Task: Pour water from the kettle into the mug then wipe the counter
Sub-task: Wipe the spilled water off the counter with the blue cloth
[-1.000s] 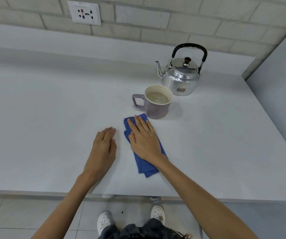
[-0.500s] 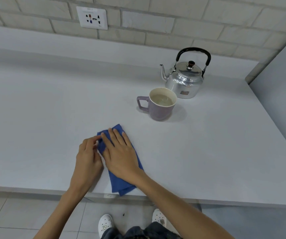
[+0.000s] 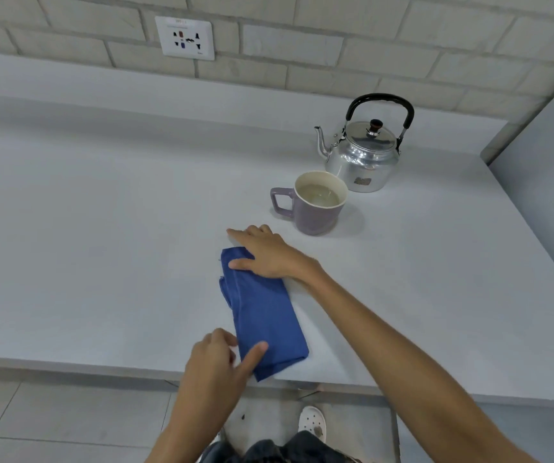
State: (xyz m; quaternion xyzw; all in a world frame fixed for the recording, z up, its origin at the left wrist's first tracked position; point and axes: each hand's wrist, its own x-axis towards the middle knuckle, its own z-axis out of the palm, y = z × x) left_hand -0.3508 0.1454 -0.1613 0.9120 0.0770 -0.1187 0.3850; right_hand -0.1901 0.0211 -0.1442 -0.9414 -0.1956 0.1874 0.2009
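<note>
Shoe: a white perforated clog (image 3: 312, 423) on the tiled floor (image 3: 51, 419), below the desk's near edge.
Left hand: the left hand (image 3: 217, 365) is at the near end of the cloth, by the desk's front edge; its fingers (image 3: 252, 357) are curled, with the thumb lying on top of the cloth. Whether the other fingers reach under the cloth cannot be told.
Cloth: a folded blue cloth (image 3: 263, 315) lies flat on the grey desk (image 3: 101, 228), long side running from near to far.
Right hand: the right hand (image 3: 265, 252) lies palm down on the cloth's far end, fingers held together and pointing left, thumb on the fabric.
Mug: a purple mug (image 3: 315, 202) stands upright just beyond the right hand, handle to the left, holding liquid.
Kettle: a shiny metal kettle (image 3: 364, 155) with a black handle stands just behind the mug, spout to the left, lid on.
Wall: a white socket plate (image 3: 185, 38) is set in the pale brick wall.
</note>
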